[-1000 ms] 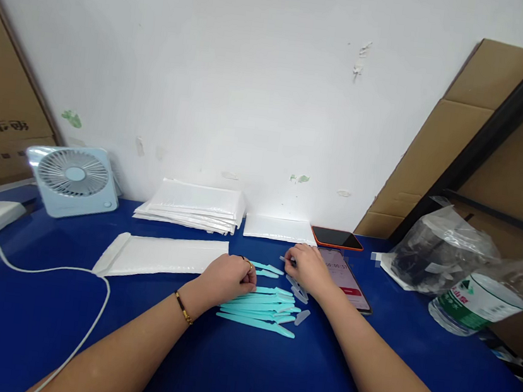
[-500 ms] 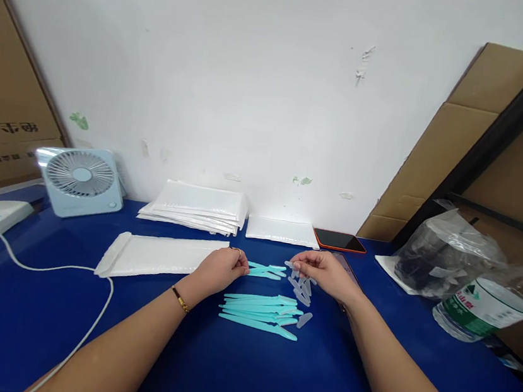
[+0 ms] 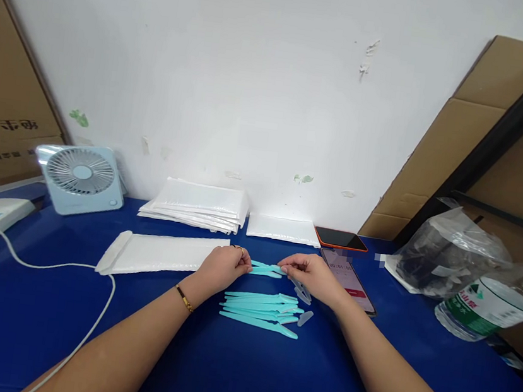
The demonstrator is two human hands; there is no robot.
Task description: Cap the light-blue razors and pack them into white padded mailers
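Note:
My left hand (image 3: 224,268) pinches the handle end of a turquoise razor-like stick (image 3: 266,269) held just above the blue table (image 3: 221,369). My right hand (image 3: 311,275) is closed at the stick's other end, fingertips pinched on a small clear cap. Below the hands lies a row of several turquoise sticks (image 3: 259,310). A few clear caps (image 3: 304,303) lie loose to their right. A white padded envelope (image 3: 159,254) rests flat, left of my left hand.
A stack of white envelopes (image 3: 198,206) and another envelope (image 3: 281,229) lie by the wall. Two phones (image 3: 348,267) sit right of my hands. A small fan (image 3: 80,179), a white cable (image 3: 86,302), a plastic bag (image 3: 454,255) and a bottle (image 3: 487,301) flank the table.
My right hand moved left, bringing a clear cap to the tip of the stick that my left hand holds. The hands are now closer together.

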